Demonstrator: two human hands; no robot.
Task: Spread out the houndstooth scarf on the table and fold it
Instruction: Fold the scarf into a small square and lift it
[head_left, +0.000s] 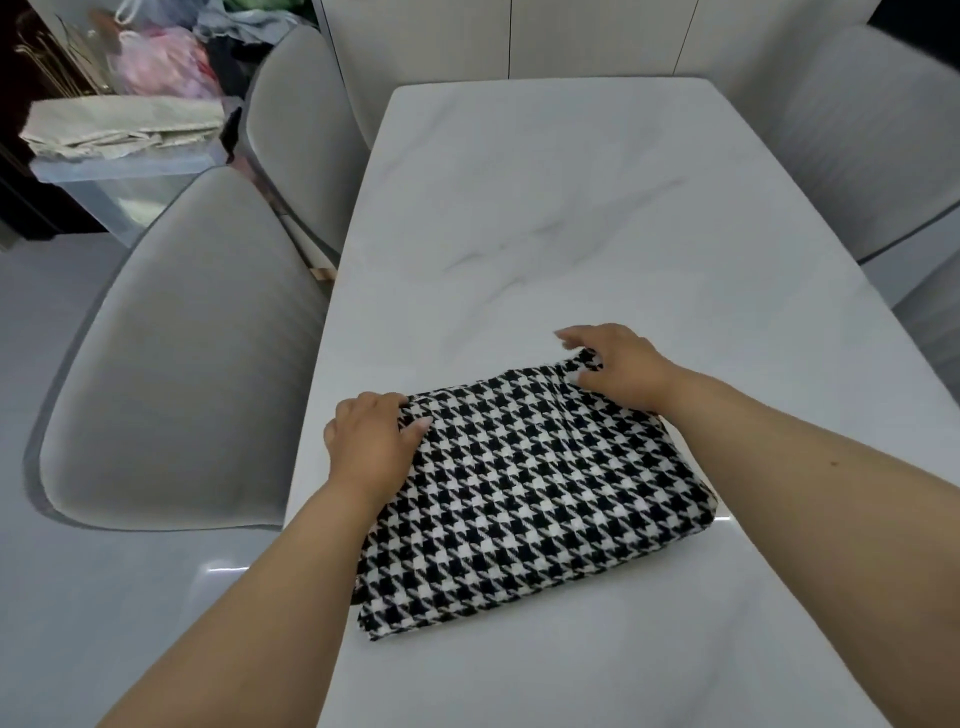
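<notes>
Folded houndstooth scarf (530, 499) on marble table (571, 208); left hand (369, 441) grips its far-left corner, right hand (618, 369) pinches its far edge.

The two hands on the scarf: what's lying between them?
Only the scarf itself: its far folded edge runs from the left hand to the right hand, as the head view shows.

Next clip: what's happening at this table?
A person is handling a houndstooth scarf on a white marble table. The scarf lies as a folded bundle near the front edge. The left hand grips its far left corner, and the right hand pinches the far right corner. Grey chairs stand around.
</notes>
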